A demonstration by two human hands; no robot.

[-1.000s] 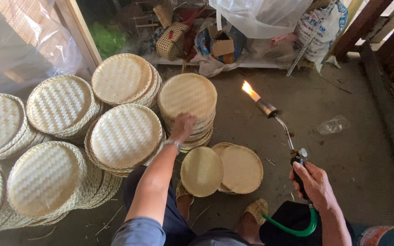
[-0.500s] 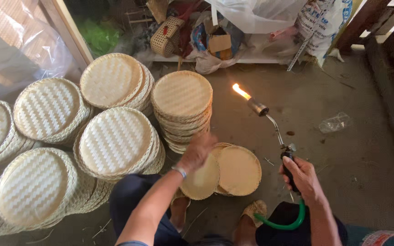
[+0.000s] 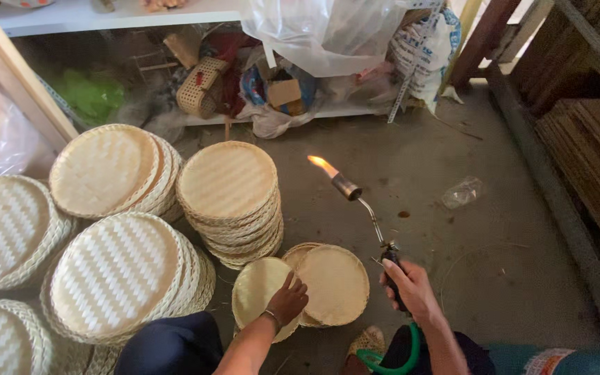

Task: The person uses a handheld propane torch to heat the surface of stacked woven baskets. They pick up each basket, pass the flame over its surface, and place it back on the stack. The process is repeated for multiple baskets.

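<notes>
Holding the gas torch point(image 3: 376, 229) in my right hand point(image 3: 411, 288), I have my fingers wrapped tight round its black grip, with the thin metal neck slanting up and to the left and the flame point(image 3: 321, 165) burning at the nozzle, pointed away over bare concrete floor point(image 3: 453, 264). A green hose point(image 3: 390, 354) loops from below the grip near my knee. My left hand point(image 3: 287, 302) rests on the rim of a small round woven bamboo tray point(image 3: 262, 295) lying flat on the floor right in front of me; the fingers are curled loosely onto its edge, forefinger stretched forward, and I cannot tell whether the thumb has got under the rim. That tray overlaps a second tray point(image 3: 333, 283) just beside it, which sits on one or two more.

To do this well, I judge I need a firm pinch on the near rim before lifting, so the tray comes away cleanly from its neighbour. I want the flame kept well apart from my left wrist and from the tall stack of trays point(image 3: 229, 201) just behind. Bamboo this thin would scorch quickly, so I would pass it lightly and keep the tray tilted away from my sleeve and the bigger stacks point(image 3: 116, 278) to my left.
</notes>
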